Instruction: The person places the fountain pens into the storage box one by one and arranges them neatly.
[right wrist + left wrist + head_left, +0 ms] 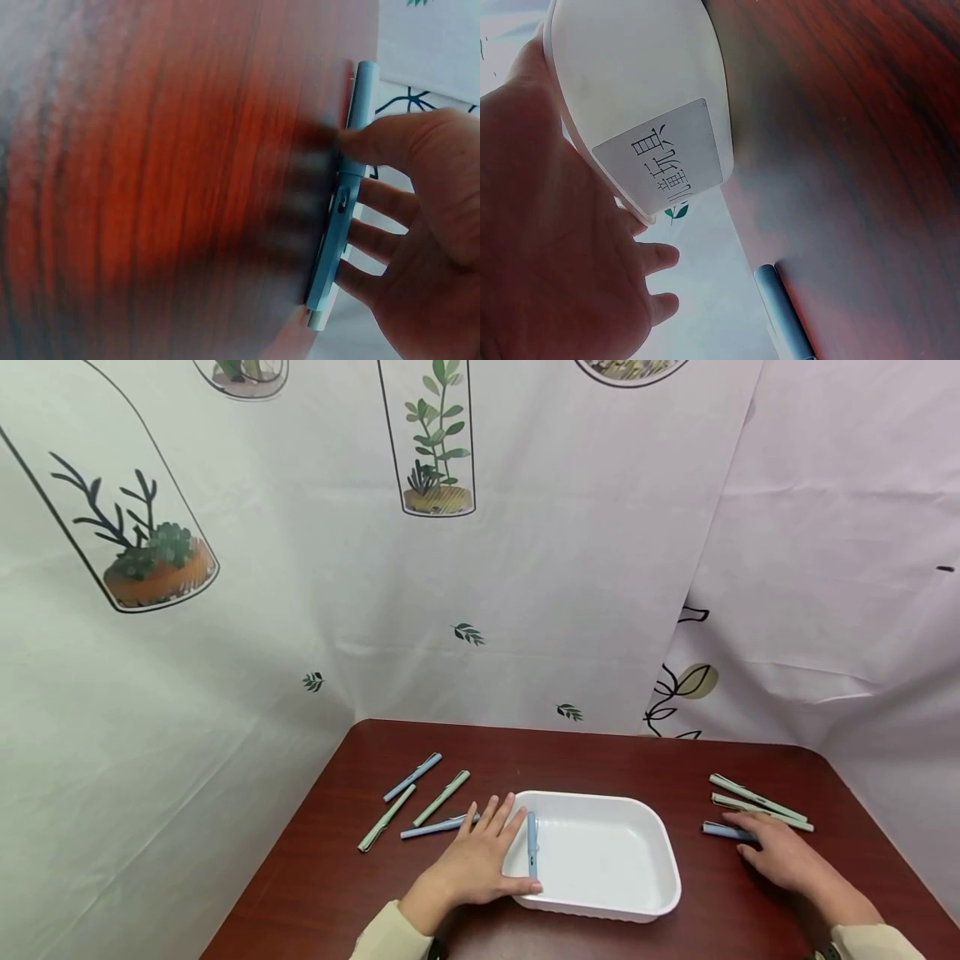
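Note:
My left hand (476,864) rests on the left rim of a white plastic tray (667,852), fingers straight and spread, thumb at the near left corner. In the left wrist view, a label (664,157) with dark characters shows on the tray's outer wall. Inside the tray, along its left side, lies a blue pen (532,843). My right hand (787,860) pinches another blue pen (362,94) on the table to the right, thumb on one side and fingers on the other. Two light green pens (757,792) lie just beyond that hand.
Left of the tray, several pens lie scattered, among them a blue pen (412,777), a green pen (386,818) and a blue pen (435,828) near my left fingers. The dark red wooden table (600,760) ends at a patterned white cloth (525,610) behind.

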